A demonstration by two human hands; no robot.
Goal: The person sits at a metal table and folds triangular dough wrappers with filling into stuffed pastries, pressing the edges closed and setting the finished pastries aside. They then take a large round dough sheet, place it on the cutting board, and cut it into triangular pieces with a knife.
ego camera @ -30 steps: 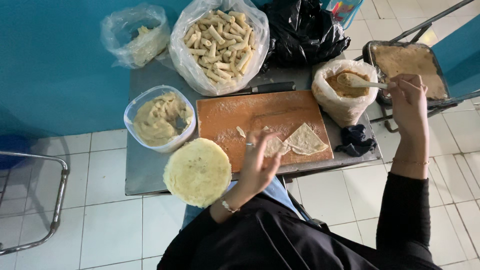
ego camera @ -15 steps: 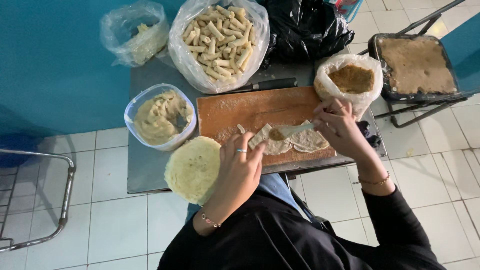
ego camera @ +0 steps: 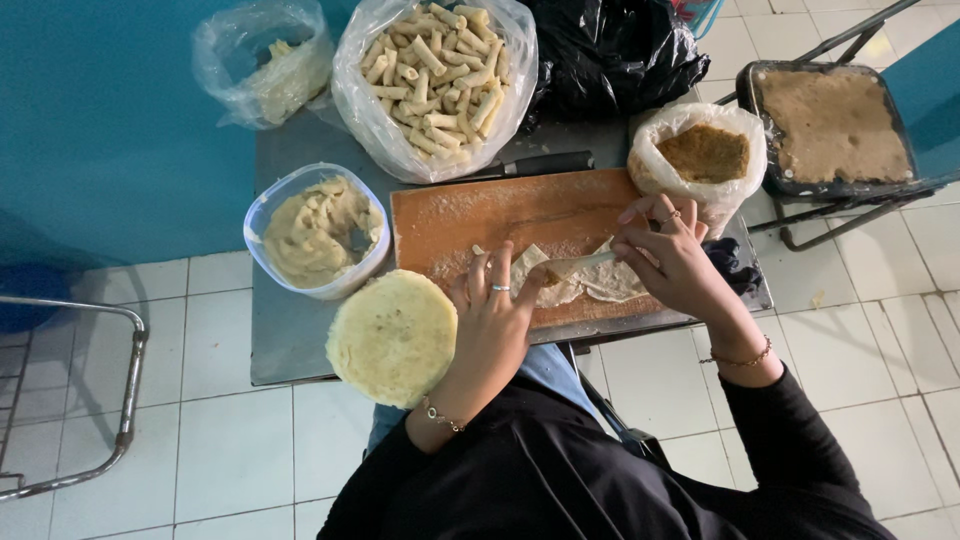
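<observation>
My left hand [ego camera: 492, 325] rests on thin pale wrapper sheets [ego camera: 578, 280] lying on a wooden cutting board [ego camera: 500, 215], fingers spread and pressing a sheet flat. My right hand [ego camera: 672, 258] grips a pale spoon [ego camera: 580, 266] whose bowl lies on the wrapper between my hands. A round stack of wrappers [ego camera: 393, 336] sits at the table's near edge, just left of my left hand.
A clear tub of pale filling [ego camera: 318, 232] stands left of the board. A bag of rolled sticks [ego camera: 432, 70], a smaller bag [ego camera: 265, 62] and a black bag [ego camera: 615, 50] sit at the back. A bag of brown crumbs [ego camera: 705, 155] and a crumb tray [ego camera: 830, 125] are right. A knife [ego camera: 530, 165] lies behind the board.
My right hand came back from the brown crumb bag at the right to the wrapper on the board, bringing the spoon. My left hand has stayed on the wrapper.
</observation>
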